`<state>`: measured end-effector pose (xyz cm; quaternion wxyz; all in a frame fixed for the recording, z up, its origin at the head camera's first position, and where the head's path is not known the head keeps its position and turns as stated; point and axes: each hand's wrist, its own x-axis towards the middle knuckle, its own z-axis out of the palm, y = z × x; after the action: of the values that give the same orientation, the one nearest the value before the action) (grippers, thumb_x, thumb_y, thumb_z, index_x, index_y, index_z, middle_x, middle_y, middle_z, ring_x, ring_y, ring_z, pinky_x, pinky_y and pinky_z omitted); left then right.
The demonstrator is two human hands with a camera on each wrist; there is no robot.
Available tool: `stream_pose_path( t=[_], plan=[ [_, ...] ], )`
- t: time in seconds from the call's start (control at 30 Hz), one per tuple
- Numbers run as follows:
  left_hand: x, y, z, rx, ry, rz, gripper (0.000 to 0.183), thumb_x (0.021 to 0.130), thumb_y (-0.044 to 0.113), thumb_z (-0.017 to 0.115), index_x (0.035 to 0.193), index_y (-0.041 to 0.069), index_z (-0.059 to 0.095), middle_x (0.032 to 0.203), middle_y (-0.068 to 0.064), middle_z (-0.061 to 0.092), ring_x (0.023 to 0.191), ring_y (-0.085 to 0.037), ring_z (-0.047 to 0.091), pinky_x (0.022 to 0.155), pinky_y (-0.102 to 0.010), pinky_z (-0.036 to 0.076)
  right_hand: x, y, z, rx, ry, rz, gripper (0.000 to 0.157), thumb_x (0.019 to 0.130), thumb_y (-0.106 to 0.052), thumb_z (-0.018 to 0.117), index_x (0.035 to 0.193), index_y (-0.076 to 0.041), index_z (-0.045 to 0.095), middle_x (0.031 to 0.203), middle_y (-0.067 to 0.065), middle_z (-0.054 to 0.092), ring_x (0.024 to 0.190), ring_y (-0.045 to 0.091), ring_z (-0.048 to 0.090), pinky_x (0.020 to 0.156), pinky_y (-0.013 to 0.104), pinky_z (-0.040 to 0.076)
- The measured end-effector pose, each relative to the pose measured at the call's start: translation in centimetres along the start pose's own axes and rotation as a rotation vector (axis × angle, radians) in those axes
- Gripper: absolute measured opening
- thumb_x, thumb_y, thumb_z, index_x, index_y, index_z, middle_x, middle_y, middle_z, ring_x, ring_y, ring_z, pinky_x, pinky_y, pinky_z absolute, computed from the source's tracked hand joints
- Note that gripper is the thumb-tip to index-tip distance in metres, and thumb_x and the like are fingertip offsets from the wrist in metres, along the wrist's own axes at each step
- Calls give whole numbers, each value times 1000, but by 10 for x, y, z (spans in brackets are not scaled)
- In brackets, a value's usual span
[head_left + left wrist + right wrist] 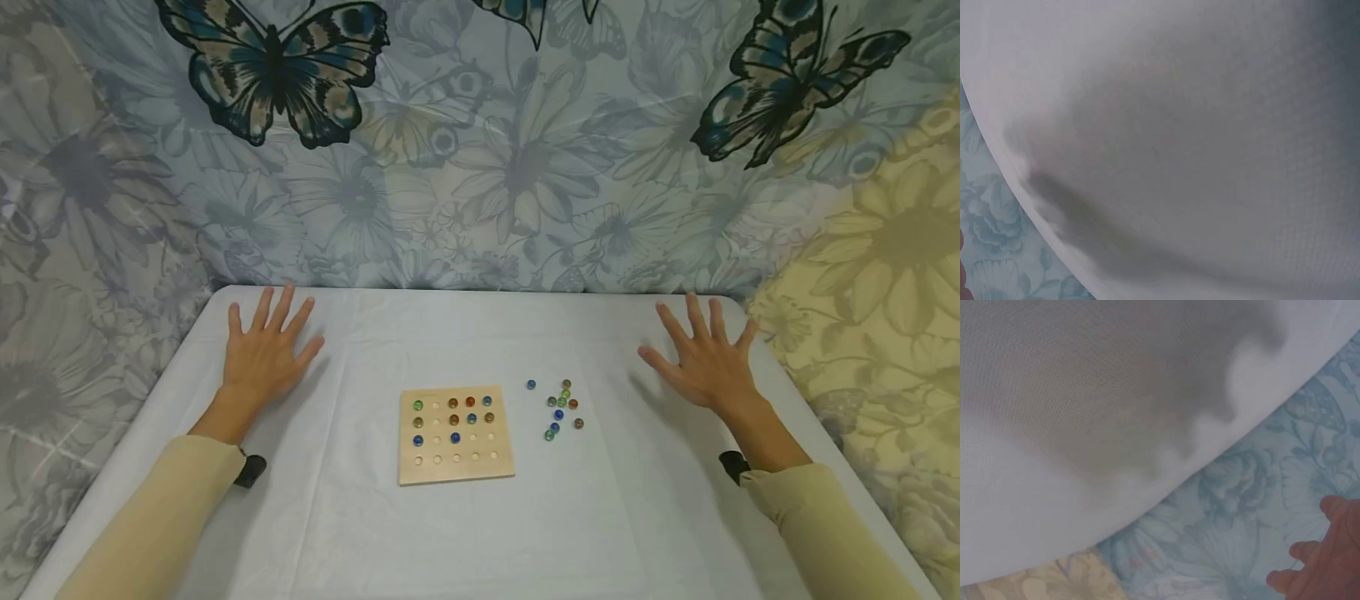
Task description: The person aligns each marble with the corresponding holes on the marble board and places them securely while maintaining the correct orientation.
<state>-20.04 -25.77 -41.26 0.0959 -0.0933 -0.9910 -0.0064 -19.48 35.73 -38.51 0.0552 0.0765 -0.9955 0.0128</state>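
My left hand (pixel 262 354) is spread palm down over the far left part of the white table, fingers straight and holding nothing. On the far right my right hand (pixel 708 367) has its fingers fanned out, also with nothing in it. Between them lies a wooden board (pixel 474 469) with rows of round hollows. Glass marbles in green, amber, red and blue fill several hollows, mostly in the upper rows, such as a blue marble (pixel 455 437). To the board's right several loose marbles lie in a loose cluster, among them a red-brown marble (pixel 578 423) and a blue marble (pixel 531 384).
A white cloth (pixel 360 533) covers the table. Behind it hangs a flowered curtain (pixel 525 167) with large butterflies, running down to the table's back edge. Dark wrist cameras sit under both wrists, the left camera (pixel 251 472) and the right camera (pixel 733 467).
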Motion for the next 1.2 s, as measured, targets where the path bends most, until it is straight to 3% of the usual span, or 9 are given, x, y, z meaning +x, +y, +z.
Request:
stream_pose_path(
  t=[0.4, 0.67, 0.87, 1.2],
  plan=[
    [-9, 24, -6, -6, 95, 133, 65, 99, 44, 54, 155, 15, 38, 163, -13, 23, 150, -36, 16, 112, -71, 7, -6, -18, -6, -5, 16, -94, 82, 97, -65, 43, 161, -22, 16, 166, 20, 3, 149, 48, 1, 103, 77, -14],
    [-19, 43, -5, 12, 125, 203, 66, 96, 47, 55, 153, 16, 43, 162, -11, 27, 148, -35, 22, 112, -69, 13, -5, -32, -3, -33, 60, -189, 81, 95, -64, 48, 160, -22, 24, 164, 18, 18, 149, 45, 11, 106, 78, -5],
    [-27, 57, -3, 13, 58, 238, 68, 97, 52, 52, 155, 17, 39, 164, -9, 23, 150, -33, 19, 113, -68, 12, -9, -39, 1, -27, 100, -280, 78, 94, -59, 54, 158, -21, 31, 162, 15, 25, 148, 43, 19, 106, 78, 6],
    [-42, 83, 1, -55, -96, 304, 68, 100, 57, 47, 157, 22, 35, 165, -7, 22, 151, -32, 19, 115, -66, 10, -17, -59, 7, 98, 67, -346, 70, 96, -46, 61, 155, -16, 36, 157, 18, 36, 137, 44, 40, 104, 70, 28]
  ],
)
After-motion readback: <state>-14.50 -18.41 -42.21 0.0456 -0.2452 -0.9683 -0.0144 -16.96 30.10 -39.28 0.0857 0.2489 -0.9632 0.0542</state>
